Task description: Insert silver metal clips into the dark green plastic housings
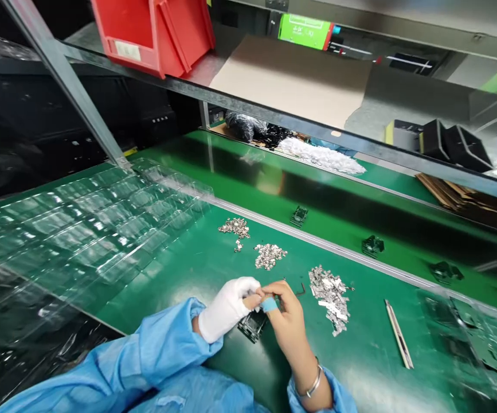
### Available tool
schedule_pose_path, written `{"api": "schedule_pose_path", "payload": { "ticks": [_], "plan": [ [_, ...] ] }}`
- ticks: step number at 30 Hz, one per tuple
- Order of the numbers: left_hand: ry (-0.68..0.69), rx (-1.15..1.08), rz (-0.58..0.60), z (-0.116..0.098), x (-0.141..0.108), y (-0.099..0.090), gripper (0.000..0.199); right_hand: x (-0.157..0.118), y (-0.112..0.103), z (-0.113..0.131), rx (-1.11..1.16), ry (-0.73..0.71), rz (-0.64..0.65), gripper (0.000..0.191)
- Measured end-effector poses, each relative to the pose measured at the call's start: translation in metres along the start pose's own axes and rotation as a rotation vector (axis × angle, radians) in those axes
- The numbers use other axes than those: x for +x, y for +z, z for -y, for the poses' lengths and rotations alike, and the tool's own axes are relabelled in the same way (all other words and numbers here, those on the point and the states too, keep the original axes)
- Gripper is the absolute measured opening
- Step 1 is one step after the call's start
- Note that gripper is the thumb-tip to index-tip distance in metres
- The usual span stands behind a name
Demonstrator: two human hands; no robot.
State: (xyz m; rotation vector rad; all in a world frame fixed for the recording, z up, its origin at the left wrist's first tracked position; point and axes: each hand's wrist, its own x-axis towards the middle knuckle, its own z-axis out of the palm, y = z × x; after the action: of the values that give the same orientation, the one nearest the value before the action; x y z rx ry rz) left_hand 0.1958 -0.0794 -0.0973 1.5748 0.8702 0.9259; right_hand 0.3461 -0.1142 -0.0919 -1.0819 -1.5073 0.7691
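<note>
Left hand (226, 308) in a white glove and bare right hand (286, 314) meet over the green table (214, 269) — both pinching a small black part (253, 326) between fingertips, right index wearing a blue finger cot (269, 304). Pile of flat metal strips (331, 298) just right of the hands, two smaller metal heaps (269, 256) beyond. Clear plastic trays (80, 223) lie left — tweezers (398, 334) well right.

The black part (252, 325) lies mostly hidden under the left hand (227, 308) and right hand (286, 318); its shape cannot be told. The red bin (153, 31) is cut off at the top edge. The metal bits (329, 297) are too small to identify.
</note>
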Motion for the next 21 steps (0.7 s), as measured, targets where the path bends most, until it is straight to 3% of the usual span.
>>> {"api": "schedule_pose_path", "payload": {
  "ticks": [2, 6, 10, 12, 14, 16, 18, 21],
  "plan": [
    [0.140, 0.232, -0.022, -0.002, -0.002, -0.002, 0.047, -0.003, -0.005, -0.002, 0.031, 0.085, 0.054, 0.005],
    [0.356, 0.562, 0.035, -0.006, -0.006, -0.006, 0.059, -0.004, -0.014, 0.001, 0.073, 0.230, 0.295, 0.008],
    [0.442, 0.663, 0.159, -0.005, -0.012, -0.010, 0.062, -0.005, -0.023, 0.006, 0.003, 0.210, 0.414, 0.007],
    [0.424, 0.605, 0.142, 0.002, -0.015, -0.014, 0.059, -0.005, -0.028, 0.004, -0.069, 0.204, 0.339, 0.008],
    [0.336, 0.564, 0.150, 0.013, -0.017, -0.017, 0.076, -0.007, -0.034, 0.000, -0.127, 0.218, 0.232, 0.008],
    [0.203, 0.557, 0.247, 0.025, -0.019, -0.017, 0.084, -0.009, -0.037, -0.005, -0.156, 0.215, 0.184, 0.008],
    [0.100, 0.525, 0.299, 0.034, -0.020, -0.013, 0.066, -0.011, -0.037, -0.009, -0.172, 0.170, 0.215, 0.009],
    [0.078, 0.444, 0.197, 0.037, -0.018, -0.004, 0.045, -0.015, -0.031, -0.014, -0.234, 0.092, 0.258, 0.012]
  ]
}}
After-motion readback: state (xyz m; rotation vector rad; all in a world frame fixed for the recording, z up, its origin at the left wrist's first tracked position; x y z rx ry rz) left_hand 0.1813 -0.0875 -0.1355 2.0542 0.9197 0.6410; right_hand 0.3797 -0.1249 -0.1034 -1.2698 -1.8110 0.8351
